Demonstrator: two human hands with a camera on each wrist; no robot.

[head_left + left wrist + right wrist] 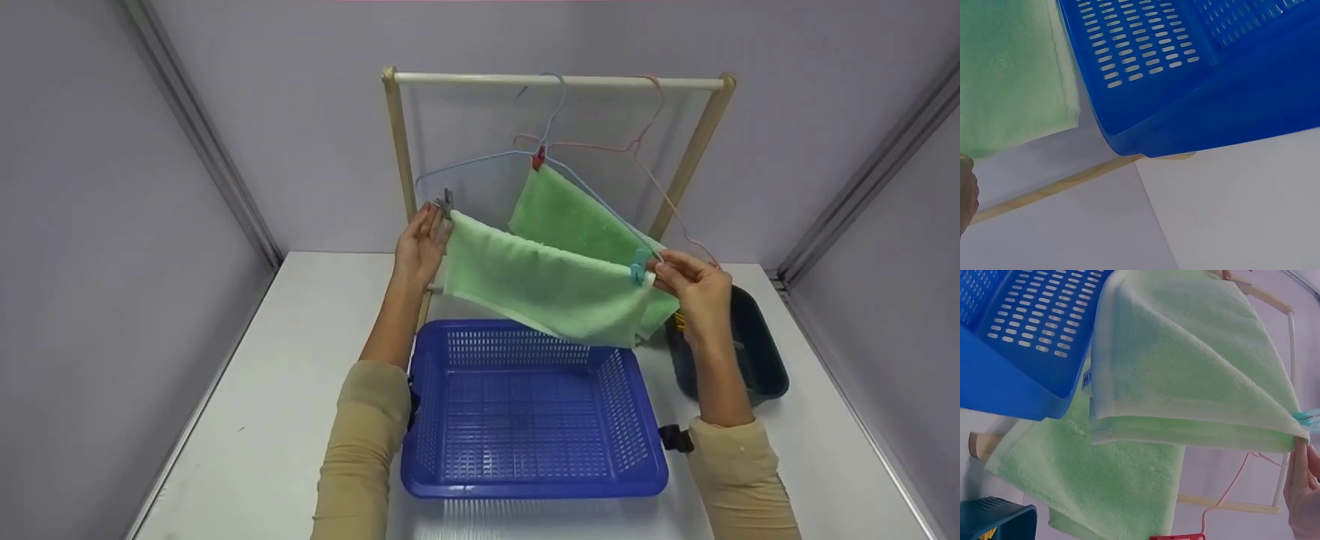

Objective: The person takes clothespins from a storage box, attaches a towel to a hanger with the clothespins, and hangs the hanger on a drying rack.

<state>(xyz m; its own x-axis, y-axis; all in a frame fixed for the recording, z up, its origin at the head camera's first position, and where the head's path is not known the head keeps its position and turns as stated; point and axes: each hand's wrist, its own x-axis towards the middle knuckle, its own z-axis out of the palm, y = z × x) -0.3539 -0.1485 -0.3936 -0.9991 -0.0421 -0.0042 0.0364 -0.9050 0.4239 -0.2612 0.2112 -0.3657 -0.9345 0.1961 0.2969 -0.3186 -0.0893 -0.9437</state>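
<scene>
A light green towel (547,277) hangs folded from a blue wire hanger (480,160) in the head view. At its left corner sits a grey clothespin (448,201), at its right a teal clothespin (639,266). My left hand (418,251) appears to pinch the towel's left corner beside the grey clothespin; its fingertips are partly hidden. The right hand (697,292) pinches the opposite corner, just outside the teal clothespin. Behind hangs a second green towel (570,214), with a red clothespin (538,159) at its top corner, near a pink hanger (585,145).
Both hangers hook over the white bar (480,79) of a wooden-sided rack. Below the towels, a blue perforated basket (525,487) stands on the white table (247,390). A dark green bin (772,375) with yellow things inside stands at the right, partly behind the right arm.
</scene>
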